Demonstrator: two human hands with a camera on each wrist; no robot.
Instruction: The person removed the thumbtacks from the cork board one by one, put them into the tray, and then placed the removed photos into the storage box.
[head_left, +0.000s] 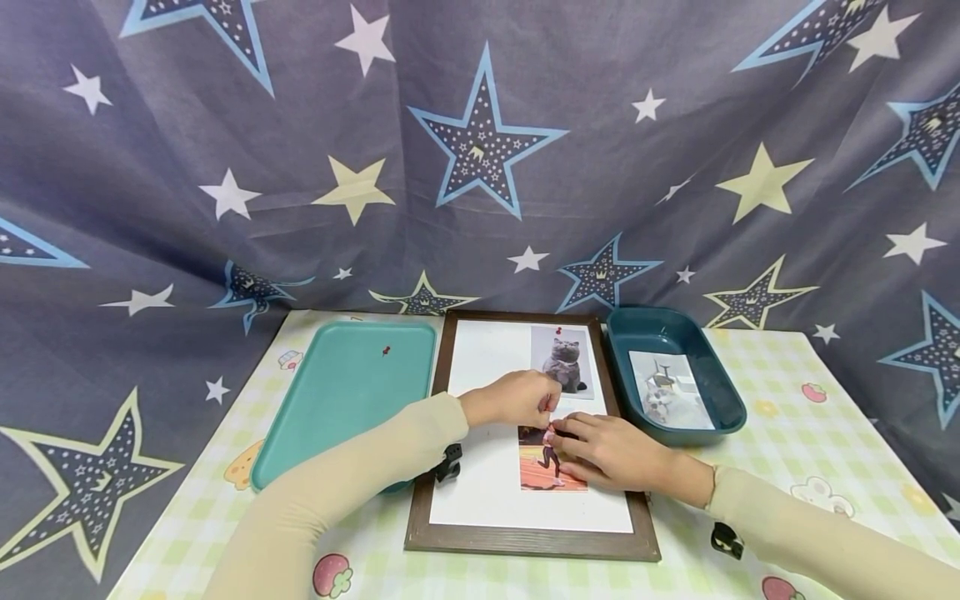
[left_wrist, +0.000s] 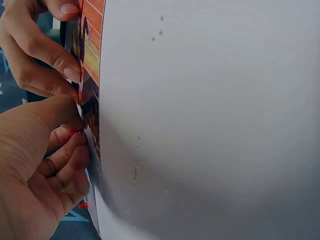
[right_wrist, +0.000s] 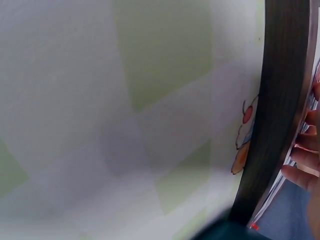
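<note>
A brown-framed white board (head_left: 480, 496) lies on the table between both hands. My left hand (head_left: 517, 398) pinches a red push pin (left_wrist: 76, 131) between thumb and finger at the upper edge of a photo of a runner on a track (head_left: 534, 475). Beside it my right hand (head_left: 611, 450) rests its fingers on that photo's right side, covering part of it. Higher on the board is a grey cat photo (head_left: 562, 362), with a red push pin (head_left: 558, 331) at its top. Whether the pinched pin has entered the board is hidden by the fingers.
Left of the board lies a green tray (head_left: 337, 392) with one red push pin (head_left: 386, 351) on it. A dark teal bin (head_left: 726, 408) stands to the right, holding another photo (head_left: 667, 387). A star-patterned curtain (head_left: 480, 250) hangs behind the checkered tablecloth (head_left: 780, 425).
</note>
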